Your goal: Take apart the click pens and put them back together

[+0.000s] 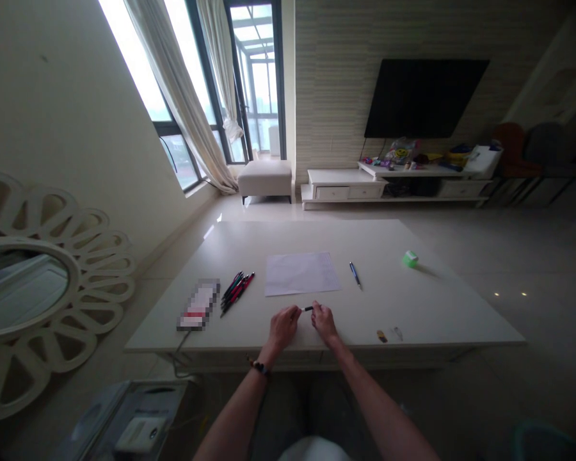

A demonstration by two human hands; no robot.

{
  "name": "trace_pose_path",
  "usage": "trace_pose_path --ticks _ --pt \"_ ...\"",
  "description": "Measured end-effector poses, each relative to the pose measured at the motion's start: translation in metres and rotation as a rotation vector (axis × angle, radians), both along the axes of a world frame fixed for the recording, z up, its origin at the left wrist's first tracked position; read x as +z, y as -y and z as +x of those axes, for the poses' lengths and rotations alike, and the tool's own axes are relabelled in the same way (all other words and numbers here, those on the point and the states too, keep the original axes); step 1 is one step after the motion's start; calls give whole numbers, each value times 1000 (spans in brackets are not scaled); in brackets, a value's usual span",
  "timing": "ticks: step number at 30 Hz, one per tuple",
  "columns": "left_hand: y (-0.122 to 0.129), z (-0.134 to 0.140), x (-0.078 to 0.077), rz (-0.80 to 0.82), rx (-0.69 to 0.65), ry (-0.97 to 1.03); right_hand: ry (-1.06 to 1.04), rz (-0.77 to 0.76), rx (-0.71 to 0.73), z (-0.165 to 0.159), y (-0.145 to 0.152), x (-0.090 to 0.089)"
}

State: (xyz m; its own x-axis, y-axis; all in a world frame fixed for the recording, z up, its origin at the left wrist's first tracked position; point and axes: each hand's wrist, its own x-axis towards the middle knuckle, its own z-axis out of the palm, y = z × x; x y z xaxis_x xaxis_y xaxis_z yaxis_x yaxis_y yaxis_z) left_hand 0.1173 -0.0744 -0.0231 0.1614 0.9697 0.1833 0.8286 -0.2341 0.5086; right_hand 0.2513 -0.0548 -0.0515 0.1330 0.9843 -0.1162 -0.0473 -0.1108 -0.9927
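Both of my hands meet near the front edge of the white table (365,240), each closed on one end of a pen (308,309) with a black and a whitish part. My left hand (284,325) grips the pale end, and my right hand (323,320) pinches the dark end. Much of the pen is hidden by the fingers. Just beyond them lies a sheet of white paper (301,274). To its right rests a blue pen (355,275). A pile of several pens (237,291), black, red and teal, lies left of the paper.
A blurred phone-like device (199,306) with a cable is at the table's left. A green-and-white container (411,258) stands at the right. A small brown-and-yellow piece (381,336) and a clear scrap (397,333) lie by the front right edge.
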Motion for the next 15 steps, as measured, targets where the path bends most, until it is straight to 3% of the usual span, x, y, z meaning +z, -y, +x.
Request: trace_pose_path --ticks 8,15 --pt "-1 -2 0 -61 11 -52 -91 -19 108 8 5 4" --pt "4 2 3 103 -55 14 -38 -23 -64 0 2 3"
